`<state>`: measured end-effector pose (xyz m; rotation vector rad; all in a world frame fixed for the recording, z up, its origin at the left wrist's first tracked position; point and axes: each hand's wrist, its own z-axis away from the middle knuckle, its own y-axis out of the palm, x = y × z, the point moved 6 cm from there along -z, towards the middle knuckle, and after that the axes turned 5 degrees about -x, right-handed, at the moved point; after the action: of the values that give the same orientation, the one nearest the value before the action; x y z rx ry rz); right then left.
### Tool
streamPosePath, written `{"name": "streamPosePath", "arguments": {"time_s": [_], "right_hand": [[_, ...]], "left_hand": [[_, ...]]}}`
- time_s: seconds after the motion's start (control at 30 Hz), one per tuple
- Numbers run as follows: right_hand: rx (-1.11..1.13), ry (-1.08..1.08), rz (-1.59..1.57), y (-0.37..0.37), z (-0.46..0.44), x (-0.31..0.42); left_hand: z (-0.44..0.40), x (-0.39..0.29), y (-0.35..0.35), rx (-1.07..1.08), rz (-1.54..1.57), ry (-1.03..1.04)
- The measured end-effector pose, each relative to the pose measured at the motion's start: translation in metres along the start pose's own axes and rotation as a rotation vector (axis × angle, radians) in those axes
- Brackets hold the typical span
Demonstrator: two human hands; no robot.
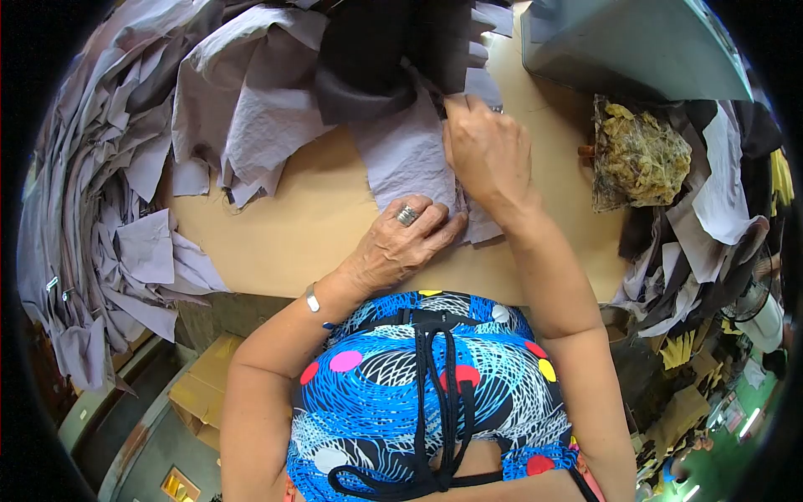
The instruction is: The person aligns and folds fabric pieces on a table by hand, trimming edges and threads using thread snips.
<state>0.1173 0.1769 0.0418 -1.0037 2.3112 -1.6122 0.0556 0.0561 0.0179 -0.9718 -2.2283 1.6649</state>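
A light grey-mauve fabric piece (403, 159) lies on the tan tabletop, joined or overlapped by dark fabric (381, 63) at its upper end. My left hand (410, 237) is closed at its lower edge, fingers curled and pressed together on the cloth; a wide silver ring is on one finger. Farther up, my right hand (489, 151) is closed on the right side of the same fabric, its fingertips partly hidden. Something small and shiny shows beside those fingers, too small to name. Between both hands a frayed edge runs along the cloth.
Large heaps of grey fabric (109, 184) hang over the table's left side. At upper right stands a grey-green machine or panel (627, 50). A plastic-wrapped yellowish lump (642, 155) sits below it, beside more cloth (721, 184). A cardboard box (205, 389) is under the table.
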Motion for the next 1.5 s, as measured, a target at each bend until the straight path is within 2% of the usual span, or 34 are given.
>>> {"name": "streamPosePath", "arguments": {"time_s": [0.17,0.27,0.37,0.47,0.57,0.67,0.7,0.8,0.9,1.0,1.1,1.2,1.33,1.5], "right_hand": [[0.088,0.006,-0.049,0.010,-0.031,-0.008],[0.108,0.086,-0.020,0.015,-0.047,-0.019],[-0.074,0.047,-0.046,-0.010,-0.051,-0.025],[-0.076,0.130,-0.043,-0.013,-0.023,-0.032],[-0.025,0.099,0.092,0.000,0.016,-0.054],[-0.072,0.166,0.196,-0.009,0.038,-0.067],[-0.158,0.104,0.224,-0.014,0.040,-0.066],[-0.199,0.009,0.164,-0.029,0.050,-0.053],[0.080,0.262,-0.019,-0.014,0.070,-0.046],[-0.044,0.354,-0.333,-0.013,0.072,-0.056],[0.037,0.439,-0.403,-0.009,0.074,-0.055],[-0.006,0.299,-0.262,-0.005,0.077,-0.052],[-0.076,0.219,-0.262,-0.008,0.077,-0.046],[-0.144,0.144,-0.218,-0.007,0.080,-0.046]], "left_hand": [[0.000,0.000,0.000,-0.011,0.014,-0.008],[-0.002,0.000,-0.002,-0.003,0.024,-0.011],[0.000,0.000,-0.002,0.001,0.035,-0.028],[0.000,0.002,-0.001,-0.050,0.092,-0.059],[0.006,0.011,-0.001,-0.120,0.189,-0.137],[0.004,0.016,-0.003,-0.124,0.236,-0.149],[0.002,0.017,-0.004,-0.122,0.225,-0.130],[-0.003,0.020,-0.005,-0.102,0.190,-0.070],[-0.002,0.021,-0.004,-0.068,0.159,-0.037],[0.001,0.020,-0.001,-0.057,0.131,-0.024],[0.001,0.019,0.000,-0.049,0.085,0.011],[0.000,0.018,-0.002,-0.042,0.075,0.028],[-0.001,0.020,-0.002,-0.044,0.080,0.010],[-0.007,0.024,0.000,-0.050,0.035,0.122]]}}
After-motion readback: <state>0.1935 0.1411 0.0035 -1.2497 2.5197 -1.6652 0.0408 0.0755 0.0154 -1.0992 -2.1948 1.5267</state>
